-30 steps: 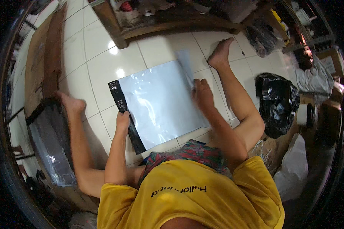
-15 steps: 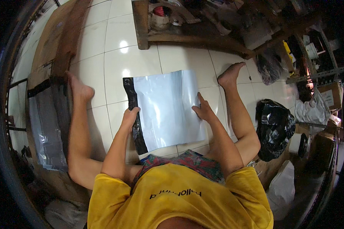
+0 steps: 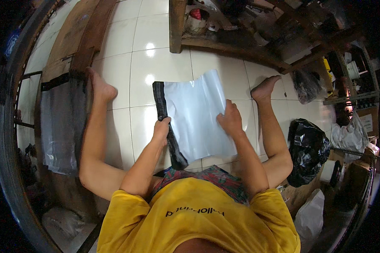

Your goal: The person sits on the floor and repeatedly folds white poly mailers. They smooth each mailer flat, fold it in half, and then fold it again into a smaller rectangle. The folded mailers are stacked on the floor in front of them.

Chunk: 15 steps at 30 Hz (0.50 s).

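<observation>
Between my outstretched legs I hold up a white plastic mailing bag [image 3: 196, 114] with a black band [image 3: 161, 99] down its left side. My left hand [image 3: 160, 131] grips it at the black band, its thumb on top. On the opposite side my right hand [image 3: 232, 119] is closed round the right edge, its fingers partly hidden behind the plastic. The sheet bows, and its far right corner stands raised. Whether it is one bag or a stack I cannot tell from here.
At left a long wooden board or bench [image 3: 74, 36] bears a pile of grey plastic bags [image 3: 59, 126] with black edges. A low wooden table [image 3: 228, 52] stands ahead. To the right are a black plastic bag [image 3: 308, 147], metal shelving [image 3: 352, 99] and a white sack [image 3: 350, 133].
The fanned layer edges on the white plastic's right part no longer show; its face is smooth now. My right hand has shifted further round the right edge. The whole view has shifted slightly.
</observation>
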Tool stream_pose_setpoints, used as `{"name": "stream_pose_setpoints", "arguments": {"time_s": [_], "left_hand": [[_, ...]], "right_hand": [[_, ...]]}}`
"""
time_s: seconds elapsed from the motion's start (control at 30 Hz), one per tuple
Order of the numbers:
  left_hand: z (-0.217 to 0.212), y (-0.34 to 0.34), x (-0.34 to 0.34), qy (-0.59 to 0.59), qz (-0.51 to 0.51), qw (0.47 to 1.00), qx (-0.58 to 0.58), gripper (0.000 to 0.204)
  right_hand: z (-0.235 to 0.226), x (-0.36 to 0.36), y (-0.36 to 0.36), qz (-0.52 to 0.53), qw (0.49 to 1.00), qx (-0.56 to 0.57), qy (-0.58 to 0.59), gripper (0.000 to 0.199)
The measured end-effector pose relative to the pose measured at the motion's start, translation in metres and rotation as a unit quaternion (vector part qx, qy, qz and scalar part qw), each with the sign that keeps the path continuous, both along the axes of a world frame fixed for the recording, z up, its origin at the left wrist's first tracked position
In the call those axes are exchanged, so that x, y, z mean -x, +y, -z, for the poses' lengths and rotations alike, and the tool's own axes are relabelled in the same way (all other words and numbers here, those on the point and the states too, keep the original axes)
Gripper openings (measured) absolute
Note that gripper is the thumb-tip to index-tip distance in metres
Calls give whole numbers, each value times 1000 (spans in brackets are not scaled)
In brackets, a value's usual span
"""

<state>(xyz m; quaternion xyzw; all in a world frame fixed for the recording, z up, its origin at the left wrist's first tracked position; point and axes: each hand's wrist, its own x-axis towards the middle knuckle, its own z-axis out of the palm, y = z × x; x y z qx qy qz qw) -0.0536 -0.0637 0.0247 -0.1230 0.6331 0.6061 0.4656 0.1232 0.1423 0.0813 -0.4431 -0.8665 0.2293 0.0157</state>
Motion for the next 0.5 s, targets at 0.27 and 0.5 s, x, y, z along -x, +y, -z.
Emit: {"name": "stream_pose_setpoints", "arguments": {"time_s": [0.27, 0.5], "left_hand": [[18, -14, -18, -56, -69, 996, -25, 34], [15, -14, -20, -27, -36, 998, -41, 59]], "right_hand": [[42, 46, -115, -162, 978, -129, -4, 74], [48, 9, -54, 18, 992, 109, 59, 93]]}}
